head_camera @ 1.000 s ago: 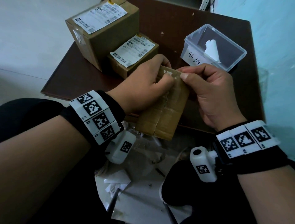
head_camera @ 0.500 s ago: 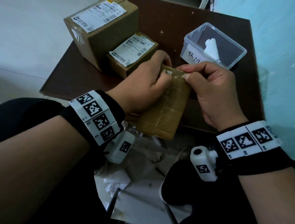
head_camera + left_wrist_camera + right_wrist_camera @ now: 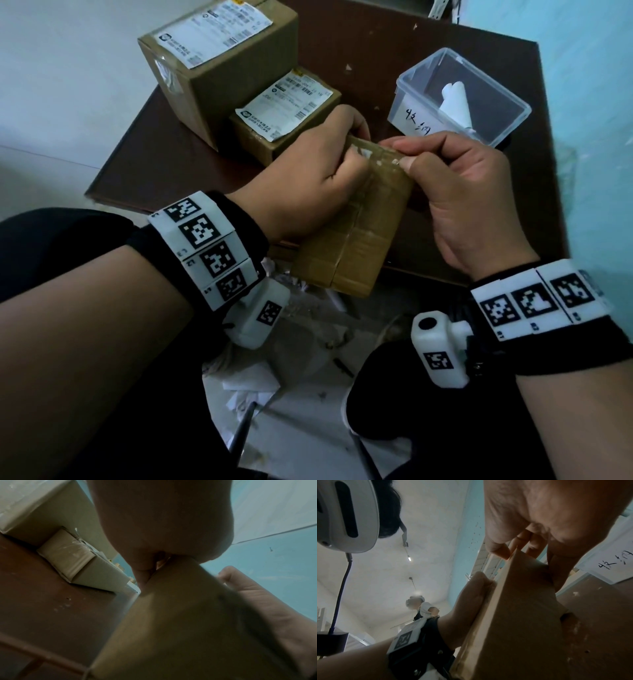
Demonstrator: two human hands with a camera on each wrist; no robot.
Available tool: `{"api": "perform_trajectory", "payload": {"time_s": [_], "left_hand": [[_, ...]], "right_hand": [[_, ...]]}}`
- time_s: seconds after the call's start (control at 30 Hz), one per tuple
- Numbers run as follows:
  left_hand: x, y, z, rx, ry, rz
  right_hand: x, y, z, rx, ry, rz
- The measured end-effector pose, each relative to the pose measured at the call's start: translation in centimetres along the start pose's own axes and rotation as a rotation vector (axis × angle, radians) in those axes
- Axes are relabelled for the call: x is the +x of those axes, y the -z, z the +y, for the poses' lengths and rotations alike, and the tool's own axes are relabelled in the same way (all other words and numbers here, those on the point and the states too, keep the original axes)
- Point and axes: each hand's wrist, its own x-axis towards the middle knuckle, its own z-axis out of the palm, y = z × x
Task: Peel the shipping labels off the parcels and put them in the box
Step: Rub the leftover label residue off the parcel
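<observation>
Over the table's near edge I hold a small brown taped parcel (image 3: 356,233) with both hands. My left hand (image 3: 329,171) grips its upper left side. My right hand (image 3: 411,161) pinches its top right corner, thumb on the tape beside white label scraps (image 3: 363,152). The right wrist view shows that thumb (image 3: 498,550) on the parcel (image 3: 522,615) edge, with the fingers behind it. The clear plastic box (image 3: 507,126) at the back right holds a rolled white label (image 3: 455,102). A large parcel (image 3: 239,85) and a smaller parcel (image 3: 260,144) at the back left both carry white labels.
The dark brown table (image 3: 164,164) ends just under my hands. Torn paper scraps (image 3: 253,380) lie on the floor between my knees. A teal wall (image 3: 596,102) stands close on the right. Another person (image 3: 423,608) stands far off in the right wrist view.
My right thumb has slid a little to the right along the parcel's top edge. Both hands still hold the parcel in about the same place.
</observation>
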Motion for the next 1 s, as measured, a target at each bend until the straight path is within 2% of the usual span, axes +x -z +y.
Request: {"api": "perform_trajectory", "payload": {"time_s": [0.2,0.47,0.63,0.83,1.0], "left_hand": [[-0.04,-0.10,-0.16,0.008,-0.002,-0.032],[0.09,-0.24,-0.19,0.012,-0.003,0.017],[0.01,-0.21,-0.24,0.010,0.005,-0.053],[0.03,-0.10,-0.23,-0.004,0.010,0.024],[0.06,-0.15,-0.23,0.000,0.016,0.012]], "right_hand": [[-0.20,-0.16,0.09,-0.024,0.014,0.006],[0.05,0.10,-0.28,0.066,-0.046,-0.014],[-0.19,-0.15,-0.01,0.039,-0.050,-0.016],[-0.19,-0.08,-0.43,0.089,-0.071,-0.041],[-0.11,-0.45,0.07,0.060,-0.027,-0.004]]}}
